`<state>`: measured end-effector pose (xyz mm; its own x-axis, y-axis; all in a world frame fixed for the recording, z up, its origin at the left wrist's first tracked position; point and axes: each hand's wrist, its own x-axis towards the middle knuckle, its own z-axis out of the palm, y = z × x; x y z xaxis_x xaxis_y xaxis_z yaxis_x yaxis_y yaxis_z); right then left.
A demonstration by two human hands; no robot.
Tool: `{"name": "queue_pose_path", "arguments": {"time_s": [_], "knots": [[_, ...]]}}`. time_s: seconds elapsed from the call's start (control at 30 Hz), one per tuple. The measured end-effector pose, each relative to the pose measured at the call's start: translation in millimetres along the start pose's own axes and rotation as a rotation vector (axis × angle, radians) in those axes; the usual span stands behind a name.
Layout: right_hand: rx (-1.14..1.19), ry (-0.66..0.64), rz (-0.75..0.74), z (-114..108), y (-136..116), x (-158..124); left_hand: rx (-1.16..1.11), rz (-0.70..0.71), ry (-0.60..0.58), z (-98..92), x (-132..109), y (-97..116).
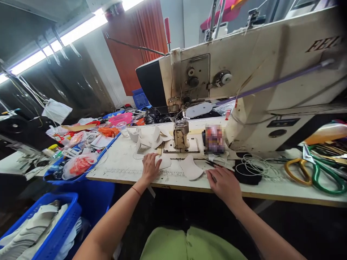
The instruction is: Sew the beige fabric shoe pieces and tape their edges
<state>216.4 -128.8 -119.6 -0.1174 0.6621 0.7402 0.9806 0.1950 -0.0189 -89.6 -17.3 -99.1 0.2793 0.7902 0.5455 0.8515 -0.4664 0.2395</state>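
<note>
My left hand rests on the machine table with its fingers apart, at the edge of a white cut piece. A second, curved white piece lies flat between my hands, below the sewing machine's post bed. My right hand lies on the table's front edge, its fingers stretched loosely beside a thin dark pointed tool. A small dark spot shows between its thumb and fingers; I cannot make out what it is. Behind my left hand stand several folded white pieces.
Green-and-orange-handled scissors and a coil of pale cord on a black pad lie at right. A blue tray of bagged items is at left. Below it, a blue basket holds stacked pale pieces. The machine arm spans above.
</note>
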Motion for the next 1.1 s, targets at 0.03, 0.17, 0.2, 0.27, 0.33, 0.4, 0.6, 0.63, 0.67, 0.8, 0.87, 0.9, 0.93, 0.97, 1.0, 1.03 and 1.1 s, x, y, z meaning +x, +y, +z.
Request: {"name": "queue_pose_path", "arguments": {"time_s": [0.03, 0.17, 0.2, 0.27, 0.33, 0.4, 0.6, 0.63, 0.67, 0.8, 0.87, 0.9, 0.93, 0.97, 1.0, 1.03, 1.1], "knots": [[-0.004, -0.003, 0.003, -0.6, -0.5, 0.0, 0.0, 0.001, -0.001, 0.2, -0.3, -0.5], [-0.017, -0.009, 0.008, -2.9, -1.6, 0.4, -0.001, 0.002, 0.001, 1.0, -1.3, -1.1], [-0.018, -0.011, 0.009, -3.3, -1.5, 0.5, 0.0, 0.001, 0.003, 1.3, -1.5, -1.1], [-0.016, -0.014, 0.012, -3.7, -1.3, 0.7, 0.005, 0.002, 0.002, 1.8, -1.5, -0.9], [-0.01, -0.017, 0.013, -3.7, -1.1, 0.7, 0.012, 0.005, -0.003, 2.0, -1.4, -0.6], [-0.002, -0.022, 0.013, -3.2, -0.8, 0.4, 0.017, 0.008, -0.012, 1.6, -1.1, -0.3], [0.017, -0.038, 0.009, -1.6, -0.5, -0.1, 0.018, 0.01, -0.044, -0.4, -0.2, 1.3], [0.019, -0.039, 0.01, -1.8, -0.7, 0.4, 0.018, 0.01, -0.047, -0.5, -0.1, 1.7], [0.02, -0.039, 0.01, -2.1, -0.9, 0.9, 0.018, 0.01, -0.05, -0.7, 0.0, 2.1], [0.019, -0.036, 0.015, -3.7, -1.6, 2.5, 0.019, 0.016, -0.061, -1.5, -0.1, 4.1], [0.019, -0.035, 0.019, -4.3, -1.6, 2.4, 0.018, 0.016, -0.065, -1.8, -0.1, 4.8], [0.019, -0.036, 0.02, -4.6, -1.6, 2.2, 0.018, 0.015, -0.067, -1.9, -0.1, 5.0], [0.021, -0.036, 0.02, -4.8, -1.5, 1.9, 0.018, 0.012, -0.068, -1.9, -0.1, 5.2], [0.022, -0.038, 0.019, -4.9, -1.3, 1.7, 0.017, 0.009, -0.069, -1.8, 0.0, 5.2], [0.024, -0.04, 0.017, -5.1, -1.2, 1.6, 0.017, 0.006, -0.07, -1.6, 0.1, 5.2], [0.027, -0.043, 0.014, -5.2, -1.1, 1.5, 0.017, 0.003, -0.07, -1.3, 0.2, 5.1], [0.029, -0.046, 0.007, -5.4, -1.0, 1.5, 0.016, -0.001, -0.069, -0.5, 0.4, 4.8]]}}
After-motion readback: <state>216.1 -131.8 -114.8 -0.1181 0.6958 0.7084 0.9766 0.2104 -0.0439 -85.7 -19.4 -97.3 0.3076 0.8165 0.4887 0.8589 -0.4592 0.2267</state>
